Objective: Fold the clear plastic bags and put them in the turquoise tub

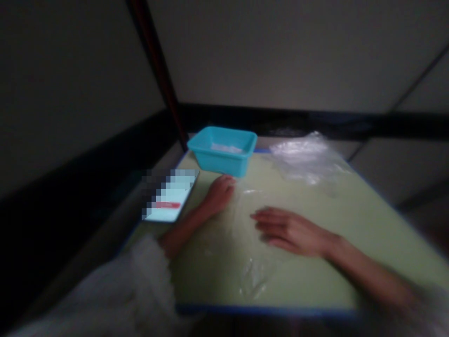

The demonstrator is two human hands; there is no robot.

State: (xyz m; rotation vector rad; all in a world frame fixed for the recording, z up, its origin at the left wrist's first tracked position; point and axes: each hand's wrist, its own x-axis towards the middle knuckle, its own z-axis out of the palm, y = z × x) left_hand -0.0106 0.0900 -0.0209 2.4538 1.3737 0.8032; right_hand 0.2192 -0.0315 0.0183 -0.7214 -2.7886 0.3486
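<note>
A clear plastic bag (253, 276) lies flat and slightly wrinkled on the pale table, its outline faint in the dim, blurred picture. At the bag's far left edge is my left hand (220, 193), fingers curled together and seemingly pinching the plastic, just in front of the turquoise basket (224, 161). My right hand (289, 231) rests palm down over the bag's right part, fingers stretched out to the left and holding nothing.
Inside the basket lies something whitish (226, 148). A heap of clear plastic bags (308, 157) sits at the table's far right. A tablet or phone with a lit screen (171, 206) lies along the left edge. The table (315, 285) has a blue rim; walls stand behind and left.
</note>
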